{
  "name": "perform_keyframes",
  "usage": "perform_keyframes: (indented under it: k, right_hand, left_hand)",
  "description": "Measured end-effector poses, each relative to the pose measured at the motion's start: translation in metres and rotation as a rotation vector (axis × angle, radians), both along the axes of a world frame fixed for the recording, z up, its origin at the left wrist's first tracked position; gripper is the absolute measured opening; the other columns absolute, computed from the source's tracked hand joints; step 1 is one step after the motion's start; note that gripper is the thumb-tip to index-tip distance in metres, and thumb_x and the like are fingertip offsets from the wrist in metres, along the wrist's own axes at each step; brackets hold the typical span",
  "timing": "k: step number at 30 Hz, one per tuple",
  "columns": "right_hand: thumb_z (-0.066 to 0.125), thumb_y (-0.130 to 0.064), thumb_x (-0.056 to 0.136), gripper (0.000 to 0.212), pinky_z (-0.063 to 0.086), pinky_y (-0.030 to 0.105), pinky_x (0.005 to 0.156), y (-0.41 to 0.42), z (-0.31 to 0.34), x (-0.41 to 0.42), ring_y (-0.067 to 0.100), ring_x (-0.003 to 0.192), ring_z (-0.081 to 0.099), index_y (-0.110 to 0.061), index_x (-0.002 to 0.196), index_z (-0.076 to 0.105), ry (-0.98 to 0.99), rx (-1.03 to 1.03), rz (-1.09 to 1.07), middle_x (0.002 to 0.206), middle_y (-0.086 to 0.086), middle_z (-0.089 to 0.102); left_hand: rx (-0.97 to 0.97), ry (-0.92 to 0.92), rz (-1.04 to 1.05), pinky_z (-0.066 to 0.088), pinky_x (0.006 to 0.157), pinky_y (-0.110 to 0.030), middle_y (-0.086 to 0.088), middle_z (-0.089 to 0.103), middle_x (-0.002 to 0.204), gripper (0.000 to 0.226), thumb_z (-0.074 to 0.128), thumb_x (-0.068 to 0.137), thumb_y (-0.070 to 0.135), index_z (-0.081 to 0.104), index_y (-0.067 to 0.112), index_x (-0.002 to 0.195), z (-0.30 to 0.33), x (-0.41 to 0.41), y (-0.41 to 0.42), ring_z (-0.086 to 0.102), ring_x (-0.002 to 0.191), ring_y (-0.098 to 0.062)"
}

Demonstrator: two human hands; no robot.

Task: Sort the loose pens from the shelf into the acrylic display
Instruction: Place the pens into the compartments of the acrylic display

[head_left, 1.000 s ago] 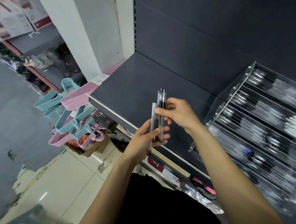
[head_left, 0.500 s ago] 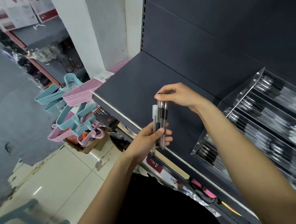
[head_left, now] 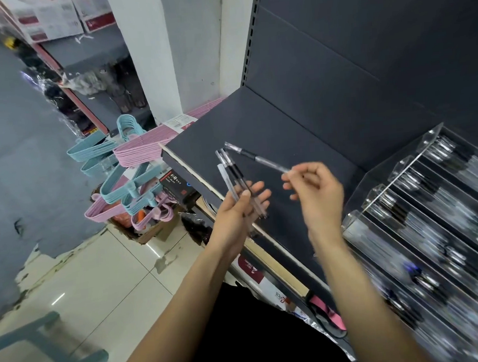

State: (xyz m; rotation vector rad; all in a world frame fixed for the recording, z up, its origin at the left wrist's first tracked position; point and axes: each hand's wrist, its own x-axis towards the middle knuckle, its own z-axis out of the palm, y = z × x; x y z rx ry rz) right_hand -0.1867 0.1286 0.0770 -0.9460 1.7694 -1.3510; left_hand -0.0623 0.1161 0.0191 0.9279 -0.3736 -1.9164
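Over the shelf [head_left: 271, 127]: both hands worked at its front edge.
Change: right hand [head_left: 316, 195] had drawn one pen [head_left: 256, 159] out of the bundle [head_left: 236, 181], fingers pinching its end.
Left hand [head_left: 241, 209]: fingers curled round the remaining pens.
Meaning: probably bound for the display [head_left: 431, 195] at 3 o'clock.
Room: tiled floor [head_left: 97, 275]; hangers [head_left: 124, 172] at 9 o'clock.

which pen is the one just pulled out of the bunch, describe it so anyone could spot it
Start at the dark shelf, left of the acrylic display, where two hands meet. The right hand pinches one clear pen by its end. Unlike the pens bunched upright in the left hand, it lies slanted and alone.
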Motion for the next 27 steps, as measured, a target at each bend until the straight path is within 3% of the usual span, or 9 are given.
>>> perform_keyframes:
  k: [4, 7, 13, 20, 23, 27]
  right_hand:
    - [0.068, -0.013, 0.085, 0.013, 0.055, 0.032, 0.077, 0.021, -0.033, 0.025, 0.008, 0.082, 0.067, -0.025, 0.081, 0.063, 0.042, -0.013, -0.073, 0.081, -0.010, 0.070]
    - [0.067, -0.013, 0.086, 0.011, 0.055, 0.032, 0.078, 0.021, -0.043, 0.027, 0.005, 0.085, 0.067, -0.023, 0.084, 0.064, 0.054, 0.002, -0.029, 0.083, -0.013, 0.069]
    - [0.069, -0.011, 0.085, 0.013, 0.059, 0.037, 0.068, 0.028, -0.043, 0.027, 0.013, 0.082, 0.069, -0.022, 0.089, 0.063, -0.026, 0.075, -0.010, 0.088, -0.005, 0.071]
    - [0.070, -0.005, 0.083, 0.011, 0.056, 0.025, 0.067, 0.037, -0.038, 0.023, 0.015, 0.075, 0.070, -0.013, 0.087, 0.064, -0.183, 0.027, -0.200, 0.084, -0.002, 0.073]
    - [0.071, -0.007, 0.082, 0.012, 0.057, 0.027, 0.070, 0.039, -0.036, 0.024, 0.016, 0.076, 0.071, -0.017, 0.084, 0.064, -0.176, 0.018, -0.255, 0.083, -0.003, 0.073]
    - [0.072, -0.008, 0.082, 0.013, 0.055, 0.024, 0.072, 0.044, -0.036, 0.023, 0.006, 0.078, 0.068, -0.018, 0.085, 0.063, -0.084, 0.026, -0.321, 0.083, -0.008, 0.071]
  left_hand:
    - [-0.015, -0.001, 0.062, 0.055, 0.087, -0.029, -0.003, 0.068, 0.112, 0.022, 0.032, 0.103, 0.007, 0.051, 0.008, 0.114, 0.007, -0.007, -0.004, 0.068, 0.101, -0.015]
    - [-0.010, -0.024, 0.078, 0.053, 0.091, -0.031, -0.005, 0.066, 0.116, 0.023, 0.032, 0.103, 0.007, 0.050, 0.006, 0.118, 0.007, -0.014, -0.003, 0.066, 0.106, -0.016]
    - [-0.048, -0.090, -0.015, 0.056, 0.074, -0.029, 0.001, 0.065, 0.122, 0.023, 0.031, 0.104, 0.014, 0.042, 0.012, 0.124, 0.003, -0.022, 0.001, 0.062, 0.114, -0.014]
    - [-0.022, 0.070, -0.097, 0.056, 0.077, -0.031, -0.001, 0.064, 0.126, 0.034, 0.032, 0.103, 0.015, 0.041, 0.008, 0.135, 0.003, -0.029, -0.007, 0.062, 0.113, -0.020]
    - [-0.060, 0.076, -0.138, 0.053, 0.086, -0.029, 0.000, 0.063, 0.126, 0.039, 0.035, 0.102, 0.016, 0.038, 0.008, 0.140, 0.006, -0.032, -0.014, 0.064, 0.110, -0.020]
    - [-0.129, -0.040, -0.194, 0.052, 0.088, -0.028, 0.001, 0.068, 0.113, 0.026, 0.037, 0.102, 0.014, 0.049, 0.008, 0.124, 0.009, -0.044, -0.013, 0.067, 0.100, -0.015]
